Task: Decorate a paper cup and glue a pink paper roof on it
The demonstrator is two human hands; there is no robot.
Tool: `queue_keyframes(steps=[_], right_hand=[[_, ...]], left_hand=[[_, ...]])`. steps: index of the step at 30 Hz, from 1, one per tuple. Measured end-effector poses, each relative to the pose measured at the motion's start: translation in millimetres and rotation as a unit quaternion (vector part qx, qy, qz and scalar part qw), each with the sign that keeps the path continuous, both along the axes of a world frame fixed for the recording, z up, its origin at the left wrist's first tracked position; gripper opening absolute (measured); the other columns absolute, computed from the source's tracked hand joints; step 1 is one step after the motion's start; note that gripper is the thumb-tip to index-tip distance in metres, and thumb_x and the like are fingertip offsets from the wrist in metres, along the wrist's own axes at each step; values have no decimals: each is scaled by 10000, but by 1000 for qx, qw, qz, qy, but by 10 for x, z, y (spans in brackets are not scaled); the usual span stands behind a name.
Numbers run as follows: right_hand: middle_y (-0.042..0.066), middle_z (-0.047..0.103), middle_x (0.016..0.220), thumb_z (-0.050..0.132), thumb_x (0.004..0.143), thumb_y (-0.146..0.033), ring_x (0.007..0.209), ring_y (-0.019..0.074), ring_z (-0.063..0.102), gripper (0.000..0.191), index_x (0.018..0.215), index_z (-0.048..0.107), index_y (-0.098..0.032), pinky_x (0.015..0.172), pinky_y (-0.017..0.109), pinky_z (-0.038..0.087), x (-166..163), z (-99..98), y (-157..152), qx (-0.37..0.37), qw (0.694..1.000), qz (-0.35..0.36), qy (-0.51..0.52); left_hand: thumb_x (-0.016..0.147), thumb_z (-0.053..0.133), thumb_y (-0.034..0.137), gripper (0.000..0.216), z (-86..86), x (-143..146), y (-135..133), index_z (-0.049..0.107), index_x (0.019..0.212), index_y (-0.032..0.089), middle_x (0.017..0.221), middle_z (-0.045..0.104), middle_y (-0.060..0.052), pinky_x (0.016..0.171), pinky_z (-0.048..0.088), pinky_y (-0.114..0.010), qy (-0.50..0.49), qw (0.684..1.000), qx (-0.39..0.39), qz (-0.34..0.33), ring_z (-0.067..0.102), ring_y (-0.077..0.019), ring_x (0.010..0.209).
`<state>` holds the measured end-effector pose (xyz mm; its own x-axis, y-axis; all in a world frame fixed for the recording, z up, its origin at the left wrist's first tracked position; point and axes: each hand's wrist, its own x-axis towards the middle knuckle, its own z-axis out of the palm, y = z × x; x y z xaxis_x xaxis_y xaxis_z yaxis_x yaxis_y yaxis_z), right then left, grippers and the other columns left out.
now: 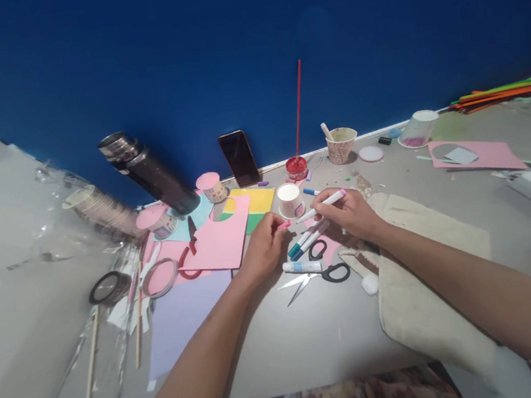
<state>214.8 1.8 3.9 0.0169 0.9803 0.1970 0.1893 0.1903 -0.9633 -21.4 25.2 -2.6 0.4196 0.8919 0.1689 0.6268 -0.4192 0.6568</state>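
My right hand (348, 214) is closed around a white marker (322, 206) with a pink end, its tip pointing left. In my left hand (267, 243) a small pink marker cap (284, 225) is pinched, a short gap from the marker's tip. Just beyond both hands stands an upside-down paper cup (290, 201). Several more markers (307, 240) with green and blue caps lie below my right hand. Closer to me are a glue stick (302, 266) and black-handled scissors (319, 276), their blades pointing left.
A black flask (155, 177) and a phone (238, 158) lean at the wall. Pink paper (217, 241) and lilac paper (188, 320) lie left. A red pot (296, 167) holds a tall red stick. A beige cloth (427, 236) lies under my right forearm.
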Motion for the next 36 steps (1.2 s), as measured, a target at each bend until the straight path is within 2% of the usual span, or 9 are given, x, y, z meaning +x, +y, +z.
queue_keyframes(steps=[4,7,15,22,25,29,31,33,36], right_hand=[[31,767,676,765,837,-504,553,177,659,317,887,767,-191,514,278,515,-16,-1,5,-8,999,-7,53],[34,766,679,781,823,-521,519,163,629,341,896,768,-188,475,268,496,-21,5,3,-19,996,-2,88],[41,783,688,773,837,-436,539,141,623,266,884,801,-176,509,243,491,-75,24,-47,-44,997,26,64],[69,781,673,810,801,-484,528,141,601,323,843,786,-164,503,248,488,-178,9,-78,-64,993,-2,102],[66,759,665,785,791,-523,509,135,566,356,839,757,-171,471,250,467,-81,-23,38,-38,990,-48,126],[46,745,749,622,882,-568,511,120,524,389,972,711,-200,445,234,399,237,-53,262,28,979,-170,108],[35,738,752,671,853,-483,515,130,517,320,996,716,-200,446,243,390,374,-67,330,48,975,-208,63],[37,738,733,704,825,-406,546,160,561,257,967,739,-195,489,275,441,439,-89,351,61,974,-217,3],[80,800,883,670,859,-366,759,246,698,216,963,771,-207,707,380,559,416,-129,332,88,971,-201,-94]], left_hand=[[1001,560,335,125,33,30,-53,568,922,238,843,643,18,712,481,-305,-121,988,-95,12,609,-175,779],[982,590,346,129,44,59,-82,575,915,236,830,648,14,716,477,-303,-149,981,-121,10,614,-175,779],[932,654,370,155,66,112,-148,637,918,216,803,677,4,694,496,-293,-233,956,-178,16,640,-168,750],[911,674,360,172,109,154,-218,719,843,208,762,712,-15,724,528,-331,-228,963,-141,24,648,-189,739],[939,650,425,218,137,163,-176,723,959,221,893,745,-37,754,566,-351,-229,963,-141,38,693,-212,822],[923,647,353,234,84,82,-33,660,1143,272,1089,679,-63,868,593,-402,-187,975,-25,116,681,-239,1014],[911,661,314,341,31,27,43,610,1248,290,1220,634,-97,934,588,-448,-145,979,56,130,641,-270,1143],[914,664,288,459,-9,1,103,547,1358,278,1373,587,-141,1045,549,-513,-89,980,142,105,575,-313,1307],[925,655,255,615,-15,44,166,447,1503,228,1571,501,-195,1222,392,-591,17,971,240,2,429,-365,1517]])
